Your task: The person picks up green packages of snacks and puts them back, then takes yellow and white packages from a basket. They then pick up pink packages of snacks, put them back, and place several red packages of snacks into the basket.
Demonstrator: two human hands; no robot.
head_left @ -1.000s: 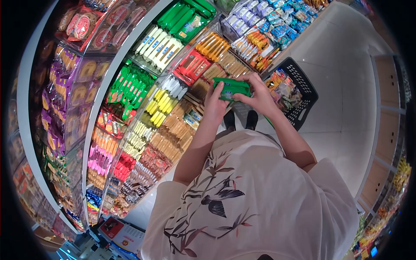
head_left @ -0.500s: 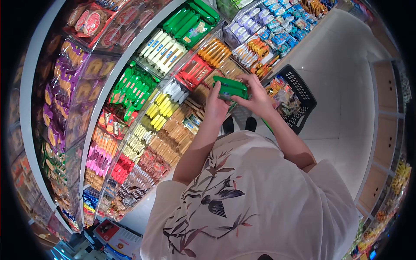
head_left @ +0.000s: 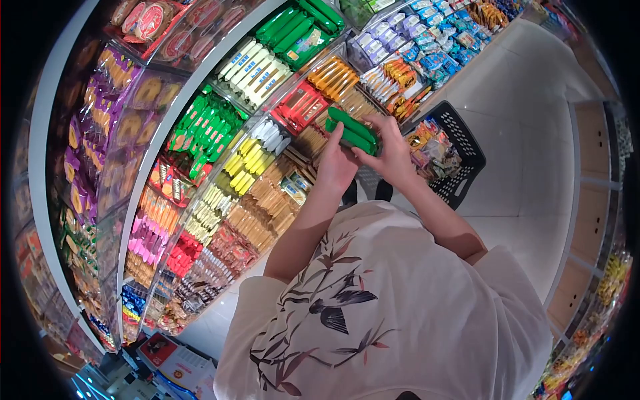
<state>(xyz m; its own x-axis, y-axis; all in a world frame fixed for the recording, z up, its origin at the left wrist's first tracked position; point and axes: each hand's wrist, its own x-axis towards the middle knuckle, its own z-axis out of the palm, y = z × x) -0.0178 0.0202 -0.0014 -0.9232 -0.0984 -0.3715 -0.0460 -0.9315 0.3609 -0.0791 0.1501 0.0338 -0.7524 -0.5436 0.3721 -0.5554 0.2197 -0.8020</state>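
Between my hands is a green snack packet (head_left: 355,134), long and shiny, held up in front of my chest. My left hand (head_left: 338,165) grips its left end, thumb lying on top. My right hand (head_left: 392,155) closes on the right end, with the fingers behind and the thumb at the near edge. Similar green packets (head_left: 297,40) lie in a bin at the top of the shelf. Past my right hand is a black basket (head_left: 469,153) holding several wrapped snacks (head_left: 432,148).
On the left, tiered shelves hold bins of packets: red packets (head_left: 300,107), yellow packets (head_left: 245,164) and white packets (head_left: 255,72). Pale floor tiles (head_left: 527,147) stretch to the right, bordered by wooden cabinets (head_left: 590,193). A printed board (head_left: 180,370) stands at the lower left.
The green packet has tilted in my hands, its right end now lower and its printed label turned out of sight. Both hands still hold it.
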